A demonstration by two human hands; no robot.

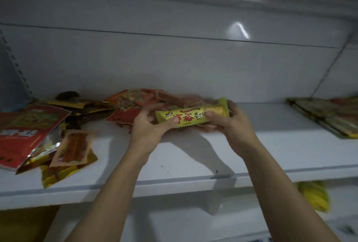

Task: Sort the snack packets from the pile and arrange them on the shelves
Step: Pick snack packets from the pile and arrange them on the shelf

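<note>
A long yellow snack packet (190, 116) with red lettering is held level just above the white shelf (193, 156). My left hand (149, 127) grips its left end and my right hand (231, 123) grips its right end. Under and behind it lies a bundle of orange and red packets (139, 99), partly hidden by my hands. The pile of snack packets (58, 125) spreads over the shelf's left side, with a big red bag (25, 135), an orange strip packet (73, 146) and gold packets (58, 174).
A flat row of dark packets (327, 115) lies at the shelf's right end. Yellow packets (313, 195) sit on the lower shelf at right. The grey back panel (174, 63) rises behind, with a slotted upright (15, 63) at left.
</note>
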